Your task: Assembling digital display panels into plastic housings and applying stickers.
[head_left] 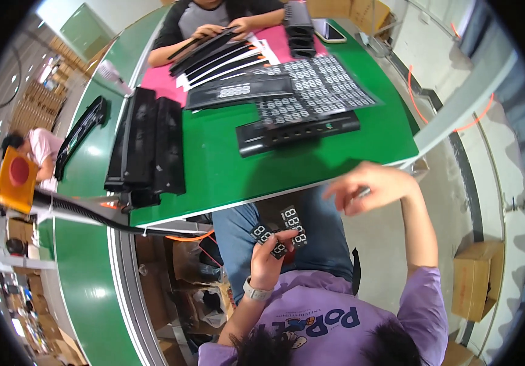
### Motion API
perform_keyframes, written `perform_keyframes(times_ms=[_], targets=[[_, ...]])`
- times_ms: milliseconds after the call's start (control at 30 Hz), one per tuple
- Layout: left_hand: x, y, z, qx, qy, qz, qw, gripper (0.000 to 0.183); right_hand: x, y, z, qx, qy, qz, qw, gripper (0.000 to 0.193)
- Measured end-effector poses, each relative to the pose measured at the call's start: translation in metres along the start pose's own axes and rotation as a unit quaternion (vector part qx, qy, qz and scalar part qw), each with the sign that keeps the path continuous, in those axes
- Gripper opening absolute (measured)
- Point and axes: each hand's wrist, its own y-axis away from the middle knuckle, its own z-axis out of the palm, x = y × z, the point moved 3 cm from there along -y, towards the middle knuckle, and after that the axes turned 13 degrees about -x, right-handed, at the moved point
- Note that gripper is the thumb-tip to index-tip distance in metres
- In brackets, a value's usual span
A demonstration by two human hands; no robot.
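Observation:
Over my lap, my left hand grips two small black display pieces with white segment digits. One digit display slants to the left, and the other digit display stands to its right. My right hand is raised off the table's near right edge, slightly blurred, with fingers bent and apart. A pale grey patch shows between its fingers; I cannot make out what it is. Beyond it on the table, a black sheet of white digits lies partly over a long black housing.
Stacked black housings stand on the green table at left. Across it, a person's hands handle black strips over a pink mat. A phone lies at the far right. An orange box with a red button sticks out left.

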Motion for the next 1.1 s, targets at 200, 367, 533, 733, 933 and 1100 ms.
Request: perform_keyframes(times_ms=[200,367,533,733,933,1100], targets=[[0.013,0.019,-0.026,0.003,0.027,0.041,0.999,0.041,-0.079,-0.147,-0.027,0.112,0.241,-0.028,0.964,0.039],[0.018,0.031,-0.043,0.03,0.008,0.036,0.999,0.039,-0.119,-0.265,-0.016,0.193,0.549,-0.199,0.789,0.065],[0.008,0.04,-0.06,0.021,0.008,0.035,0.999,0.038,-0.132,-0.343,-0.048,0.103,0.602,-0.221,0.76,0.074],[-0.001,0.047,-0.078,0.027,0.034,0.028,0.999,0.038,-0.155,-0.363,-0.054,-0.021,0.68,-0.175,0.712,0.069],[-0.002,0.046,-0.075,0.026,0.022,0.024,0.999,0.038,-0.149,-0.365,-0.068,-0.034,0.702,-0.191,0.685,0.061],[0.001,0.051,-0.076,0.056,-0.002,0.052,0.997,0.038,-0.156,-0.324,-0.077,0.044,0.635,-0.216,0.74,0.053]])
